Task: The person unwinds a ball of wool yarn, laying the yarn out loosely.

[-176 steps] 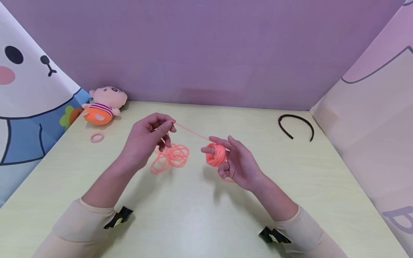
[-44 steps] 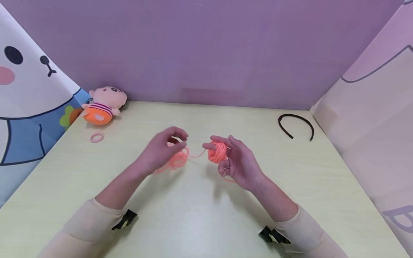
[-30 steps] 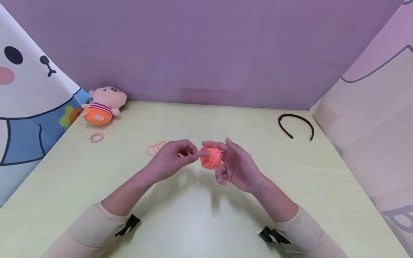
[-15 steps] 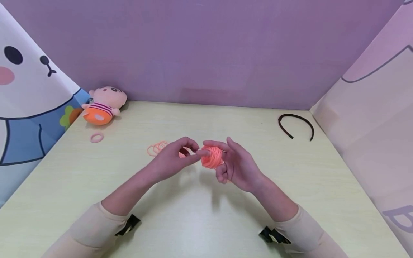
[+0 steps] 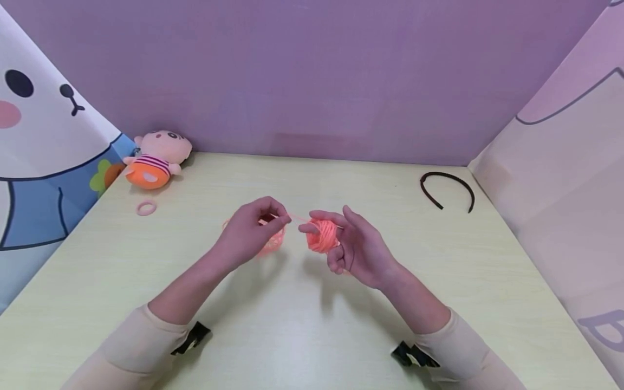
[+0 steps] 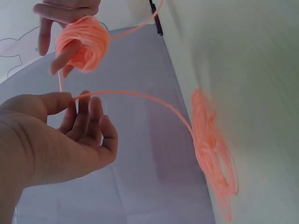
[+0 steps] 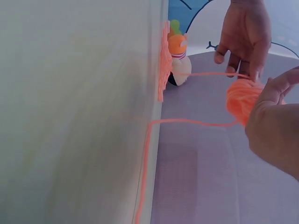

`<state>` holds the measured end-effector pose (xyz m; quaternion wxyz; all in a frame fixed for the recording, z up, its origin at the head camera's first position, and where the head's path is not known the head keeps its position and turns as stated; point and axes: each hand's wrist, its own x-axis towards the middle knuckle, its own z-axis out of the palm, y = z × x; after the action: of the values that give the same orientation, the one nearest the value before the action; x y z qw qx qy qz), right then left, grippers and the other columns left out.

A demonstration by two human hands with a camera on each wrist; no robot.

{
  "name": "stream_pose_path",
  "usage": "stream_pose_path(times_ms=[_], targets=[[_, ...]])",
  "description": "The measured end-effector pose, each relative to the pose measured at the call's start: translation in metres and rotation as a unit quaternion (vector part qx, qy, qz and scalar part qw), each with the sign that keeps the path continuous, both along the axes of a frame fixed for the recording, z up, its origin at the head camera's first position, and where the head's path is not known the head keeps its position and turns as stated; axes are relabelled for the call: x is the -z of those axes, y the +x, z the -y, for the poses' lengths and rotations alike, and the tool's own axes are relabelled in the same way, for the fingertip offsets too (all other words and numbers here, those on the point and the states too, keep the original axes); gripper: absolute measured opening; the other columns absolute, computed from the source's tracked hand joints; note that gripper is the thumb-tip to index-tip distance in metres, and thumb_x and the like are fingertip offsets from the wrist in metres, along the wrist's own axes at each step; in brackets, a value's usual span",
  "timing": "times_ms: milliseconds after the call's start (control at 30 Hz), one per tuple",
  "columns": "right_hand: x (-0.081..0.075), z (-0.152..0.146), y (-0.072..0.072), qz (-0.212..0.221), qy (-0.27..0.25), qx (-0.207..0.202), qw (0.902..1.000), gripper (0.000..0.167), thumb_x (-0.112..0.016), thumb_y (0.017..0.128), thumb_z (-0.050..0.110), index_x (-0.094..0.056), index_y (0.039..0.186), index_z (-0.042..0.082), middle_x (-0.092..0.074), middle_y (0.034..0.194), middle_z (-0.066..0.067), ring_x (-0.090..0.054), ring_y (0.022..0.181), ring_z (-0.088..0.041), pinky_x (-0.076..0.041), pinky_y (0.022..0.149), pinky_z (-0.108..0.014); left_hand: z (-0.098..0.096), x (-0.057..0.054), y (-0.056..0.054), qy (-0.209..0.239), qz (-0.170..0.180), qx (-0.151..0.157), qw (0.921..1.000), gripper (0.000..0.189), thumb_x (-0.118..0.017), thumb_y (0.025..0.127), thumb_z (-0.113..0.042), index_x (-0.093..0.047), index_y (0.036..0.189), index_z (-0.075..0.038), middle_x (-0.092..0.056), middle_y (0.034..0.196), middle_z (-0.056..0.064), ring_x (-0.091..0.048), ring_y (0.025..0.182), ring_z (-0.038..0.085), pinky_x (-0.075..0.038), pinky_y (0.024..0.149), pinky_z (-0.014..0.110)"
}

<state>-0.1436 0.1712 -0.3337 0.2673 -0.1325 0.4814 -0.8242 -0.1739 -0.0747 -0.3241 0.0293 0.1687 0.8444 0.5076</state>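
Here the left hand [image 5: 251,230] pinches a coral strand [image 6: 135,94] between thumb and index finger, its other fingers loosely bent with gaps between them. The right hand [image 5: 358,244] hovers just beside it, mostly open: the thumb stands up clear, 2 fingers reach nearly straight toward the left hand, and the lower fingers bend in toward the palm. It carries the yarn ball [image 5: 324,236] on its fingers, with a fingertip poking out through the hollow that faces the left hand; how tightly the ball sits there I can't tell. From the left fingertips the strand runs 2 ways: a short stretch across to the ball, and a longer curve down to the loose pile of yarn [image 6: 210,144] lying on the table [image 5: 302,336] below the left hand, which partly hides it from above. A yarn tail [image 7: 194,122] also leaves the ball and drops to the tabletop beneath the right hand. Beyond the left hand, off to its left, lie a plush doll [image 5: 153,160] in a striped top and, near it, a small pink ring [image 5: 138,209]. Well beyond the right hand rests a dark headband [image 5: 441,174].
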Motion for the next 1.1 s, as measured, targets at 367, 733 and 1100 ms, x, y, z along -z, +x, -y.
stream_pose_path(times_ms=[367,733,1100], targets=[[0.002,0.000,-0.003,0.015,0.002,0.103,0.9945,0.053,-0.034,0.108,0.045,-0.045,0.146,0.009,-0.065,0.132,-0.005,-0.065,0.057,-0.013,-0.049,0.054,-0.022,0.011,-0.006,-0.008,0.033,-0.001,-0.054,0.9980,0.011,-0.063,0.100,-0.019,-0.066,0.105,-0.010,-0.066,0.101,0.005,-0.061,0.090,0.021,-0.049,0.066,0.032],[0.000,0.000,-0.002,0.013,-0.003,0.104,0.9945,0.052,-0.034,0.108,0.044,-0.047,0.145,0.009,-0.065,0.132,-0.005,-0.063,0.055,-0.014,-0.046,0.054,-0.023,0.026,-0.013,-0.016,0.044,0.028,-0.148,0.9876,0.019,-0.057,0.103,-0.022,-0.061,0.113,-0.006,-0.060,0.115,0.010,-0.056,0.093,0.028,-0.048,0.070,0.033],[0.000,0.000,0.000,-0.001,-0.019,0.078,0.9968,0.052,-0.034,0.109,0.042,-0.045,0.146,0.007,-0.065,0.131,-0.008,-0.065,0.056,-0.013,-0.049,0.053,-0.022,0.022,-0.009,-0.015,0.076,-0.018,-0.150,0.9855,0.019,-0.050,0.102,-0.007,-0.057,0.119,-0.003,-0.056,0.122,0.010,-0.051,0.107,0.026,-0.046,0.075,0.037]])
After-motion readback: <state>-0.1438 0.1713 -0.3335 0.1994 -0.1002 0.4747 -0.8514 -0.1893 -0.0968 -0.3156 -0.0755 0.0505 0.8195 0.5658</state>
